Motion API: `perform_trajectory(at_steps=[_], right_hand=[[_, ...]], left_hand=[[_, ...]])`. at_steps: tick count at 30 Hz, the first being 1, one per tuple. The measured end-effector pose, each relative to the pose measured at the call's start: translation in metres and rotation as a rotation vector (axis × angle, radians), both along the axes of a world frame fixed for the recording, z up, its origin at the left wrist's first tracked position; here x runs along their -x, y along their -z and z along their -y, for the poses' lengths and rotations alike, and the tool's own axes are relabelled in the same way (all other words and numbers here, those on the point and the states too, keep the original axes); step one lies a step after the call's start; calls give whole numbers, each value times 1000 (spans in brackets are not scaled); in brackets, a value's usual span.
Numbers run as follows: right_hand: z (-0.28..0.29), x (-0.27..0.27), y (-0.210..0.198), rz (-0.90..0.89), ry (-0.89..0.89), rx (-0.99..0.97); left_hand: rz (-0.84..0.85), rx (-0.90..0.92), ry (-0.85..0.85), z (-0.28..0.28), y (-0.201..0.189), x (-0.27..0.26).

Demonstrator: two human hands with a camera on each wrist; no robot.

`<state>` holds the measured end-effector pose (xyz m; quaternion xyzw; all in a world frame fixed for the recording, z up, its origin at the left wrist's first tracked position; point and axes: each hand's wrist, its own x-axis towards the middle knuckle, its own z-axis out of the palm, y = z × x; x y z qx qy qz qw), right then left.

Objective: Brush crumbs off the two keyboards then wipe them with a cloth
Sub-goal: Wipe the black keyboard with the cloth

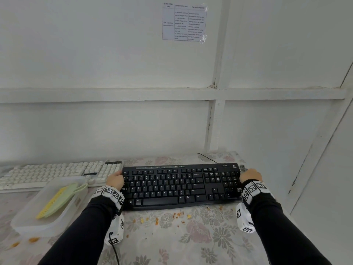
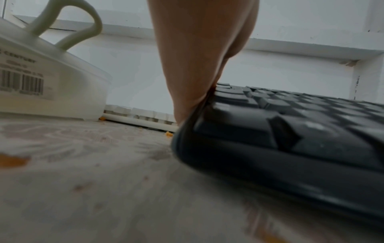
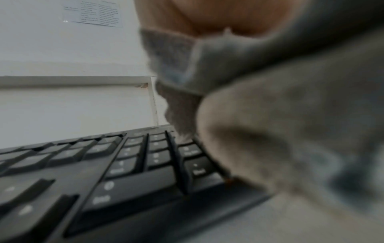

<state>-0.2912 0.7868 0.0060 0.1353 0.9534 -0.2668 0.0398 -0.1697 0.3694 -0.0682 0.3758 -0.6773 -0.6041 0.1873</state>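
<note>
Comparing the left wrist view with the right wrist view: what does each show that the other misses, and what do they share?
Only the left wrist view shows the plastic container with the brush handle sticking out, the white keyboard behind it, orange crumbs on the tablecloth, and the left hand holding the black keyboard's left end. Only the right wrist view shows the grey cloth bunched in the right hand over the number pad, plus the paper sheet on the wall. Both show the black keyboard.

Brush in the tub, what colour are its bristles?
Yellow bristles on the pale green brush, clearest in the head view.
</note>
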Motion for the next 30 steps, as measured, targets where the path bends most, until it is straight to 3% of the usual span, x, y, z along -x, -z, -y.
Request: perform_trajectory(at_steps=[7, 11, 15, 30], right_hand=[[-14, -21, 6, 35, 19, -19], [-6, -28, 1, -146, -21, -82], [11, -25, -7, -274, -159, -3], [6, -36, 1, -15, -183, -158]], left_hand=[[-15, -15, 13, 4, 4, 3], [-8, -17, -22, 10, 10, 6], [3, -28, -4, 14, 14, 8], [9, -2, 7, 11, 11, 7]])
